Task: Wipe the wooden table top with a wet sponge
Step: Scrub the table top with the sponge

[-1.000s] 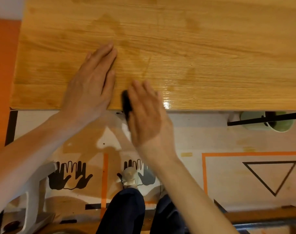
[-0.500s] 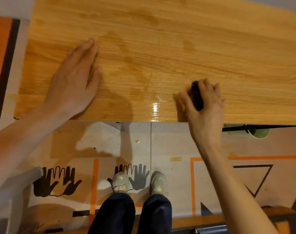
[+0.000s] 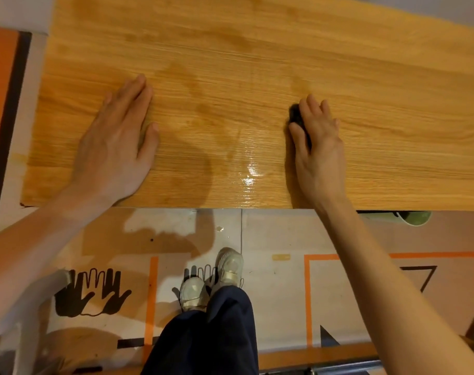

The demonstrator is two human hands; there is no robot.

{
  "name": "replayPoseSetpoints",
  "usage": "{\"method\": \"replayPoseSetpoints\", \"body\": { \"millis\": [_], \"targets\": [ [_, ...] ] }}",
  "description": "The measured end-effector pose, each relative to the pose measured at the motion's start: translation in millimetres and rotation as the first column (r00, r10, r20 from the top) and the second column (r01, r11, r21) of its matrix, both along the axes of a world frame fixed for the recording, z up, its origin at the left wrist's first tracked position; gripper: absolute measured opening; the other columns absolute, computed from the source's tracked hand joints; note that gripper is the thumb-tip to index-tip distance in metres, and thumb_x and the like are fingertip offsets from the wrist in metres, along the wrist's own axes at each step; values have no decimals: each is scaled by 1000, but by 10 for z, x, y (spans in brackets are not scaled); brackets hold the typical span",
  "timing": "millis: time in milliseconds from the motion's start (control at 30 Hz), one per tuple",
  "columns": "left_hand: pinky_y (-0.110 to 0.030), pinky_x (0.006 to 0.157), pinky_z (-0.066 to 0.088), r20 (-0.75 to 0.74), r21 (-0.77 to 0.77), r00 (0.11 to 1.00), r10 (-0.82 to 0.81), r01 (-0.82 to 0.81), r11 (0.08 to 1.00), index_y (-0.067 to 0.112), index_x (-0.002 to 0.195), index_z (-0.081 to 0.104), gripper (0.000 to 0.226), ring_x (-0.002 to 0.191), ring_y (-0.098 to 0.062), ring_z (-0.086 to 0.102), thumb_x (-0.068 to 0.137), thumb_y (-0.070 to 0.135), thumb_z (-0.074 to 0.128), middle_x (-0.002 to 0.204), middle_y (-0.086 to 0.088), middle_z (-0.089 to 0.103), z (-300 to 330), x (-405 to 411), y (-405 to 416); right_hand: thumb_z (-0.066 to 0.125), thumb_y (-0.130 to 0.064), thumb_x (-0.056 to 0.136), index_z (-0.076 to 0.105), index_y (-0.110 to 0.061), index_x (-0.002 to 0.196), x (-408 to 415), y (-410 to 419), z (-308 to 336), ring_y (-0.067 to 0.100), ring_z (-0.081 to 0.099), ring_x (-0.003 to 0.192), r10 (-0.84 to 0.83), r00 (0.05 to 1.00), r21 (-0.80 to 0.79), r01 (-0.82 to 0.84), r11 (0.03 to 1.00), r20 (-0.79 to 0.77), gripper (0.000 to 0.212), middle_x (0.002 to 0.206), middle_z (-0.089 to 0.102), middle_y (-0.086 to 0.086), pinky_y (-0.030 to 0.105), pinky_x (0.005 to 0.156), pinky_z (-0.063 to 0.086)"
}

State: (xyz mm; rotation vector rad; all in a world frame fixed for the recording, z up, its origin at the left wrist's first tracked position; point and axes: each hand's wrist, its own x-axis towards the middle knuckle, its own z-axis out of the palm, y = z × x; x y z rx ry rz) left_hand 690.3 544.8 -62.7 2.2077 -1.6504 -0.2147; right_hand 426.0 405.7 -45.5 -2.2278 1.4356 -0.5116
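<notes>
The wooden table top (image 3: 257, 50) fills the upper half of the view, with darker damp streaks and a shiny wet patch (image 3: 249, 174) near its front edge. My right hand (image 3: 319, 147) presses a dark sponge (image 3: 296, 117) flat on the wood, right of the middle; only the sponge's left edge shows beside my thumb and forefinger. My left hand (image 3: 116, 147) lies palm down on the table's left part, fingers apart, holding nothing.
Under the table's front edge at the right a green cup (image 3: 417, 217) peeks out. The floor mat (image 3: 284, 293) has orange lines, black hand prints and triangles. My shoes (image 3: 230, 266) and dark trousers stand close to the table.
My right hand has slid the sponge to the right along the front edge, then away from the edge toward the table's middle. The left hand has stayed flat on the left side.
</notes>
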Motion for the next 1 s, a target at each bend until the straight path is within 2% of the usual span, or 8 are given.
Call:
{"method": "replayPoseSetpoints", "body": {
  "millis": [167,300,367,500,600,700,833,1000],
  "targets": [
    [-26,126,3,6,-20,1000,8,-8,1000,2,157,29,56,156,-22,17,109,31,31,168,-10,23,-14,-4,9,45,-21,102,40,-12,146,-349,932,52,17,15,149,231,973,29,-231,973,-18,45,155,34,-1,44,123,12],
    [-32,128,6,8,-7,1000,7,-7,1000,2,158,28,58,156,-22,16,108,32,29,168,-11,22,5,-6,1,43,-22,102,42,-13,145,-288,686,55,17,17,149,299,954,58,-297,953,-26,44,155,34,0,42,123,11],
    [-31,128,6,14,-6,1000,10,-10,1000,2,158,28,55,156,-22,17,109,28,33,168,-10,21,7,2,6,43,-23,102,44,-12,144,-78,349,24,20,19,148,263,964,44,-262,964,-21,43,154,36,1,40,122,9],
    [-32,128,9,7,3,1000,23,-23,1000,5,159,27,54,157,-19,16,110,26,36,169,-6,19,6,-1,2,51,-24,100,51,-13,140,254,22,-6,20,20,148,61,995,39,-64,997,84,41,151,42,2,37,121,5],
    [-33,128,11,7,4,1000,24,-24,1000,4,158,28,55,156,-19,18,109,28,35,169,-6,21,6,-11,-3,56,-24,98,52,-15,139,77,538,55,15,20,148,142,981,81,-153,985,129,42,150,43,-2,37,123,5],
    [-35,129,13,13,7,1000,20,-20,1000,3,158,28,54,156,-19,18,109,26,36,169,-7,21,6,-12,-1,50,-23,100,49,-15,140,-182,993,63,15,21,148,289,954,71,-295,953,84,41,150,42,-3,40,123,10],
    [-34,128,12,10,7,999,32,-32,999,3,158,28,57,156,-18,18,107,29,33,168,-7,21,10,-14,-3,41,-27,102,48,-13,142,91,509,47,13,17,148,383,924,53,-383,922,4,42,152,39,-1,33,123,7],
    [-27,128,9,-6,-8,1000,29,-29,1000,3,157,31,56,155,-18,20,107,27,37,167,-7,25,9,-18,10,40,-26,103,46,-12,143,596,-77,-55,24,22,147,211,977,-47,-213,976,-36,42,154,36,7,32,119,5]
  ]
}}
